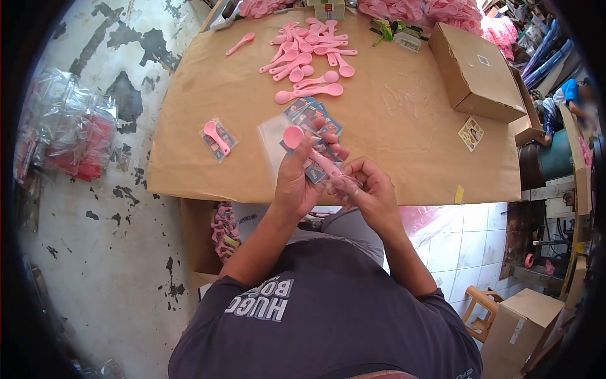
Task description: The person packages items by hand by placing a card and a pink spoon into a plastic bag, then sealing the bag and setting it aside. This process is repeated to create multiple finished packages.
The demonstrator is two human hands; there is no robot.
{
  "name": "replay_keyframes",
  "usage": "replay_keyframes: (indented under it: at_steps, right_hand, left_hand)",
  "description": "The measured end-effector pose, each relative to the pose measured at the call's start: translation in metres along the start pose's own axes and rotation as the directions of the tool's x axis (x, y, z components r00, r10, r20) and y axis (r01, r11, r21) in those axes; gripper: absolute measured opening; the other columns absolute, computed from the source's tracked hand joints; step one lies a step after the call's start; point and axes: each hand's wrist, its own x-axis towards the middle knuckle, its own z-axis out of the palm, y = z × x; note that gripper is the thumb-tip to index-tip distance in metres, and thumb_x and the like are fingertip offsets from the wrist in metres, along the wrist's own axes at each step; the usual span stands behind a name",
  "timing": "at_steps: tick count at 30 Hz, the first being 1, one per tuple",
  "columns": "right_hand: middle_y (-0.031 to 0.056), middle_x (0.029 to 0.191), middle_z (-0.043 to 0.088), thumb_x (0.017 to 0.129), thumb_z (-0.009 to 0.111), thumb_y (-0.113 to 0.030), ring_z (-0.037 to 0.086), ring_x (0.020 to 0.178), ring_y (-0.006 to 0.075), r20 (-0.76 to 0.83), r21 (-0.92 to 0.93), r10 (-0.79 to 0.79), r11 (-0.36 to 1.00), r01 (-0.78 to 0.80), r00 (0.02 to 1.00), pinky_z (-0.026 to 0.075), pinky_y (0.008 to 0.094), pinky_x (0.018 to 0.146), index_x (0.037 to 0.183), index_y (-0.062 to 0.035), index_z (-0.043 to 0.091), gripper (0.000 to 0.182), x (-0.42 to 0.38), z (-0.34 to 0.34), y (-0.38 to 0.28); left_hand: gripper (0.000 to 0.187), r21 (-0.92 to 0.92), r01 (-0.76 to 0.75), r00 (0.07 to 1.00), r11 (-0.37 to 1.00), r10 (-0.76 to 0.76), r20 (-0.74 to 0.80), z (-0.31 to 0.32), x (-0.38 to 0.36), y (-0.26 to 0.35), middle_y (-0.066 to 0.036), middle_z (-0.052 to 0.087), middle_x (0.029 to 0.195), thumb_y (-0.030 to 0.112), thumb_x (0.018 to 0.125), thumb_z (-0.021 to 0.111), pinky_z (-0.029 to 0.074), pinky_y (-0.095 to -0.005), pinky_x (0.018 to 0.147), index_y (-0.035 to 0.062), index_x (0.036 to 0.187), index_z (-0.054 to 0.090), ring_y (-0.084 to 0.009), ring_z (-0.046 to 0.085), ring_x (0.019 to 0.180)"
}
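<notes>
Two hands over the table edge | left hand clamped on a pink spoon and clear bag | right hand pinching the spoon's handle end | loose spoons farther up the brown table | bagged spoon lying to the left | cardboard box on the right

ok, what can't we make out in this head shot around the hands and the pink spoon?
- Handle end of the pink plastic spoon: head view, covered by the right hand.
- Print on the small picture cards: too small.
- Clear plastic sleeve: edges lost behind the left hand.
- Brown cardboard box: closed, contents hidden.
</notes>
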Motion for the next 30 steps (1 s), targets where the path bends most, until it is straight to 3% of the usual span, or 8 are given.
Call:
replay_keyframes:
  at_steps: [12, 15, 18, 20, 25, 26, 28, 30]
  right_hand:
    - [0.0054, 0.1, 0.066, 0.081, 0.086, -0.014, 0.058, 0.076, 0.0092, -0.176, -0.409, -0.371, 0.87, 0.275, 0.912, 0.047, 0.0237, 0.064, 0.11, -0.0037, 0.059, 0.041, -0.009, 0.015, 0.004]
    - [0.0118, 0.122, 0.059, 0.076, 0.087, -0.009, 0.057, 0.089, 0.0222, -0.015, -0.713, -0.788, 0.44, 0.546, 0.615, 0.048, 0.032, 0.067, 0.124, -0.0115, 0.065, 0.053, -0.014, 0.013, 0.017]
    - [0.0112, 0.117, 0.061, 0.077, 0.084, -0.004, 0.057, 0.089, 0.0238, 0.237, -0.751, -0.824, 0.18, 0.635, 0.514, 0.049, 0.0331, 0.068, 0.11, -0.0102, 0.071, 0.035, -0.024, 0.004, 0.013]
    - [0.0114, 0.113, 0.063, 0.079, 0.079, 0.0, 0.059, 0.09, 0.024, 0.189, -0.731, -0.802, 0.27, 0.626, 0.567, 0.049, 0.0327, 0.069, 0.101, -0.009, 0.074, 0.024, -0.033, 0.006, 0.013]
    - [0.0124, 0.12, 0.064, 0.081, 0.076, 0.0, 0.061, 0.102, 0.027, -0.161, -0.463, -0.709, 0.668, 0.582, 0.686, 0.049, 0.0351, 0.084, 0.121, -0.0113, 0.07, 0.042, -0.038, -0.009, 0.018]
    - [0.0124, 0.12, 0.064, 0.081, 0.076, 0.0, 0.061, 0.102, 0.027, -0.151, -0.469, -0.708, 0.666, 0.58, 0.69, 0.049, 0.0351, 0.084, 0.121, -0.0113, 0.07, 0.042, -0.033, -0.004, 0.011]
    - [0.0136, 0.134, 0.059, 0.082, 0.076, -0.002, 0.057, 0.114, 0.0303, 0.166, -0.83, -0.748, 0.246, 0.5, 0.643, 0.048, 0.0398, 0.093, 0.131, -0.0138, 0.066, 0.051, -0.015, 0.011, -0.013]
    - [0.0128, 0.147, 0.051, 0.079, 0.077, -0.003, 0.05, 0.128, 0.0339, 0.232, -0.855, -0.679, 0.199, 0.479, 0.697, 0.046, 0.0443, 0.099, 0.13, -0.0178, 0.068, 0.054, -0.001, 0.024, -0.015]
  left_hand:
    - [0.042, 0.11, 0.076, 0.997, 0.991, -0.074, -0.029, 0.008, -0.021, -0.002, -0.014, 0.065, 0.121, 0.023, 0.107, 0.054, 0.059, -0.0403, 0.096, 0.0019, 0.142, 0.046, -0.0247, 0.068, 0.11]
    - [0.043, 0.121, 0.119, 0.987, 0.986, -0.103, -0.125, 0.008, -0.022, 0.006, -0.016, 0.063, 0.128, 0.022, 0.107, 0.054, 0.056, -0.043, 0.103, 0.0004, 0.143, 0.046, -0.0263, 0.065, 0.117]
    - [0.044, 0.065, 0.097, 0.989, 0.993, -0.089, -0.12, 0.003, -0.017, 0.015, -0.017, 0.062, 0.131, 0.022, 0.106, 0.055, 0.055, -0.0416, 0.104, 0.0009, 0.143, 0.045, -0.0253, 0.063, 0.122]
    - [0.045, 0.068, 0.098, 0.989, 0.993, -0.09, -0.114, 0.003, -0.017, 0.023, -0.017, 0.06, 0.134, 0.023, 0.106, 0.056, 0.053, -0.0428, 0.106, 0.0002, 0.143, 0.044, -0.0262, 0.061, 0.124]
    - [0.048, -0.019, 0.128, 0.989, 0.992, -0.129, -0.066, -0.002, -0.028, 0.046, -0.02, 0.054, 0.142, 0.028, 0.106, 0.054, 0.048, -0.0465, 0.111, -0.002, 0.142, 0.043, -0.0302, 0.055, 0.133]
    - [0.05, -0.064, 0.145, 0.989, 0.987, -0.147, -0.03, -0.004, -0.03, 0.05, -0.021, 0.052, 0.145, 0.03, 0.107, 0.051, 0.047, -0.0478, 0.113, -0.0027, 0.143, 0.042, -0.0315, 0.053, 0.135]
    - [0.052, -0.118, 0.159, 0.987, 0.98, -0.158, 0.022, -0.006, -0.031, 0.057, -0.021, 0.049, 0.147, 0.033, 0.108, 0.049, 0.045, -0.049, 0.114, -0.0033, 0.144, 0.041, -0.0328, 0.05, 0.137]
    - [0.054, -0.095, 0.206, 0.979, 0.974, -0.204, 0.023, -0.01, -0.032, 0.063, -0.022, 0.052, 0.145, 0.036, 0.11, 0.042, 0.045, -0.0481, 0.114, -0.003, 0.146, 0.04, -0.033, 0.051, 0.137]
